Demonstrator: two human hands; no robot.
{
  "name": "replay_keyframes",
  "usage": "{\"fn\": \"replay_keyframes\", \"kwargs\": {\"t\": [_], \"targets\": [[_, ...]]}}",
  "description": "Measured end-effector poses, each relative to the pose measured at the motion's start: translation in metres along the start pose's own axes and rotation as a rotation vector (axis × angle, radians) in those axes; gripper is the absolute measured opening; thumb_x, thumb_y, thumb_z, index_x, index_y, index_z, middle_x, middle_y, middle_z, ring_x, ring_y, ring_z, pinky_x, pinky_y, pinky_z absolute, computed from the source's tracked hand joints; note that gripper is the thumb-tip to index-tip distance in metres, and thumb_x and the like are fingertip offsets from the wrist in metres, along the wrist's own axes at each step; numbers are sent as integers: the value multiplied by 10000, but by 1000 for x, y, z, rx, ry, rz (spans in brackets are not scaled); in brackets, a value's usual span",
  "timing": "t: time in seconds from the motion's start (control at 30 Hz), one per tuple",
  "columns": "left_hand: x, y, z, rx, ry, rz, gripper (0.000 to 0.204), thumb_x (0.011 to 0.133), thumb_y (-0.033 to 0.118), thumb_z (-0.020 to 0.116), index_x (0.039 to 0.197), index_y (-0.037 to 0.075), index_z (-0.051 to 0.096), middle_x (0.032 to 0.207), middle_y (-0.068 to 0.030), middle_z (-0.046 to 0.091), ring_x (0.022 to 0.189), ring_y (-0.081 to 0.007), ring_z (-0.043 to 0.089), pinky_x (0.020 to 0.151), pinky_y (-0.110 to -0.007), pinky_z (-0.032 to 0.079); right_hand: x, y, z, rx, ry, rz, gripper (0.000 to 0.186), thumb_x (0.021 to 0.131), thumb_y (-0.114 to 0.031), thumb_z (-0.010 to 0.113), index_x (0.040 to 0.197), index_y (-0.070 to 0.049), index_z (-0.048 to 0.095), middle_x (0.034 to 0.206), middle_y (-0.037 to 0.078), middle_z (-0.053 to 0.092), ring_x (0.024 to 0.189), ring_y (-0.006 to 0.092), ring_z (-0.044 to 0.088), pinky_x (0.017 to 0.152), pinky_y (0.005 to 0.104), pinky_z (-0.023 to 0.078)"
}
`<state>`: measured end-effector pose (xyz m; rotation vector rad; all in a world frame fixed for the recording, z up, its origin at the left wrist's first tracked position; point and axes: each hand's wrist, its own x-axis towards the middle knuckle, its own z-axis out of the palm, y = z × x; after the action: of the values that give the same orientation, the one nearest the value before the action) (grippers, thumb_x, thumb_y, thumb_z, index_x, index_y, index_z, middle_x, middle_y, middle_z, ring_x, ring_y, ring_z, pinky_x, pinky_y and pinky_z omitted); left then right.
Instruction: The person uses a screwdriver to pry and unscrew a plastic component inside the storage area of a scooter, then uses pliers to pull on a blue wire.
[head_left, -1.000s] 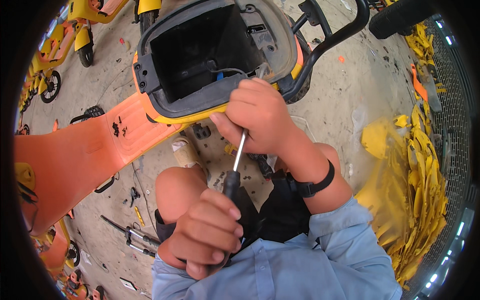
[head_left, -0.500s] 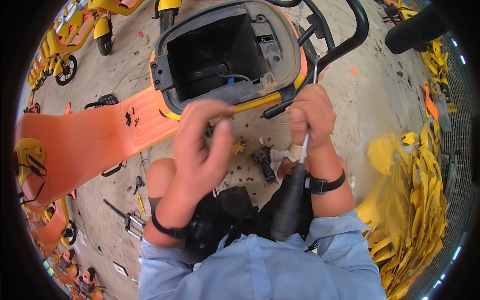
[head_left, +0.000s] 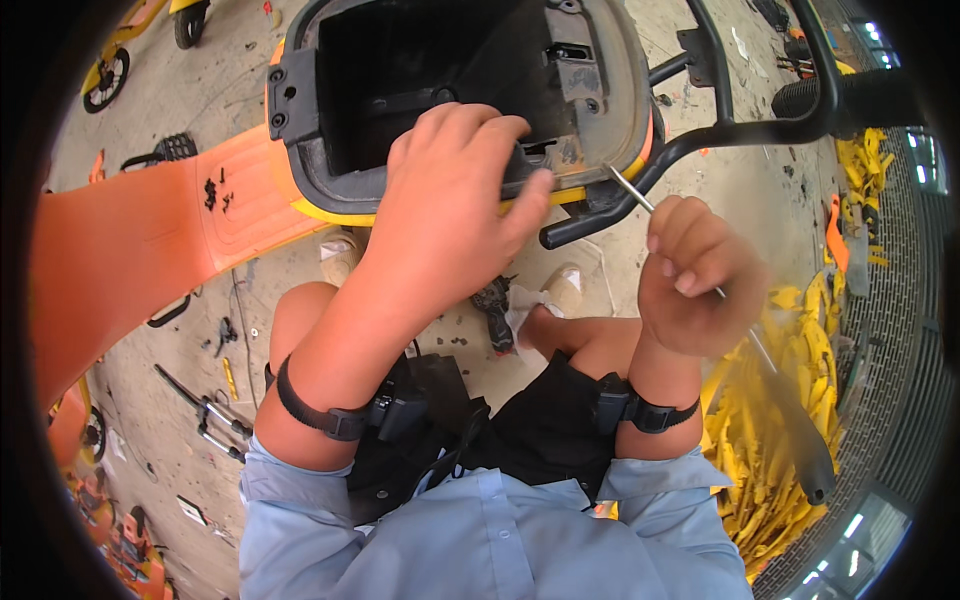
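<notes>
An orange step-through scooter body holds a black storage box [head_left: 362, 198] with a yellow lower edge. My left hand [head_left: 450, 190] straddles the box's near rim, fingers curled over the inner side and thumb on the outer side; part of the rim is hidden under it. In my right hand [head_left: 700, 270] is a long screwdriver [head_left: 797, 440], held by its metal shaft. Its dark handle hangs down to the right, slightly blurred. The shaft's far end meets the box frame's near right corner, beside a black tubular rack [head_left: 745, 135].
Several small dark screws [head_left: 212, 195] lie on the orange footboard [head_left: 245, 195]. A cordless drill [head_left: 495, 315] rests on the floor between my legs. Yellow panels [head_left: 770, 420] are piled at the right. Other scooters [head_left: 105, 80] stand at the far left.
My left hand has moved right and forward onto the box rim. My right hand has moved right and tilted the screwdriver, its handle swinging outward. The box appears nearer.
</notes>
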<state>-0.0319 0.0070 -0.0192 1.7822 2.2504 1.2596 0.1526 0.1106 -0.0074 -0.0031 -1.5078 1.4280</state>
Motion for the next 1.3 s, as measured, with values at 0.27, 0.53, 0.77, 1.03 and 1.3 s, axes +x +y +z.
{"fn": "replay_keyframes", "kwargs": {"t": [0.27,0.53,0.77,1.03,1.3], "targets": [[1,-14,-6,-28,-188,37,740,699,370,870,1280,4,595,1296,-158,589,1271,-354,507,1055,-458,392,16,-11,17,-109,-92,116,540,1071,-381,396,676,-39,532,609,81,495,582,206,413,618,369,369],[-2,-17,1,69,-325,38,857,579,428,911,1271,29,602,1266,-128,590,1263,-317,513,1010,-439,409,40,-7,45,-243,-100,221,554,1103,-385,305,661,-77,433,561,55,419,543,185,370,584,353,342],[-5,-23,7,81,-283,59,755,600,445,910,1181,52,629,1128,-87,601,1171,-280,550,935,-404,434,49,4,68,-297,-17,240,542,1118,-388,303,685,-80,410,548,40,370,518,145,339,549,307,341],[-8,-26,13,94,-214,70,681,619,456,901,1115,63,646,1044,-70,598,1092,-262,564,894,-387,442,70,14,99,-565,115,344,542,1089,-370,465,655,-46,448,555,23,394,468,109,353,467,269,290],[-8,-24,10,94,-248,50,662,652,464,888,1139,81,653,1057,-61,602,1101,-246,559,909,-377,439,93,13,86,-494,-140,586,532,1085,-358,447,638,-71,429,547,7,355,474,105,317,472,271,256]]}}
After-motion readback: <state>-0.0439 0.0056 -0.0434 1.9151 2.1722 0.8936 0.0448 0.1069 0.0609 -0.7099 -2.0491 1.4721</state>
